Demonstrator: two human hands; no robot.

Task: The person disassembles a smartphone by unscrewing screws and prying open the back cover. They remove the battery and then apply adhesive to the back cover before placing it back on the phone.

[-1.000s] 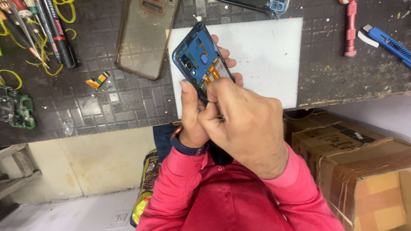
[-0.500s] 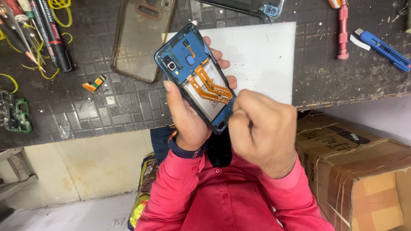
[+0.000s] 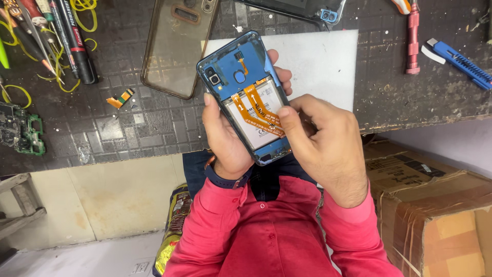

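1. Dark gridded workbench [image 3: 128, 128], white sheet [image 3: 328, 61] at its near edge.
2. Left hand [image 3: 225, 138] grips the opened blue phone [image 3: 246, 97] above that edge.
3. Right hand [image 3: 323, 143] curls closed, thumb on the orange ribbon cable [image 3: 261, 105].

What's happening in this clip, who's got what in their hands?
A person in a pink shirt holds an opened blue phone, back cover off, above a dark workbench. The left hand cradles it from below, while the right hand has its thumb pressed on the orange flex cables over the battery. A clear phone case, a white sheet, a blue utility knife and screwdrivers lie on the bench.
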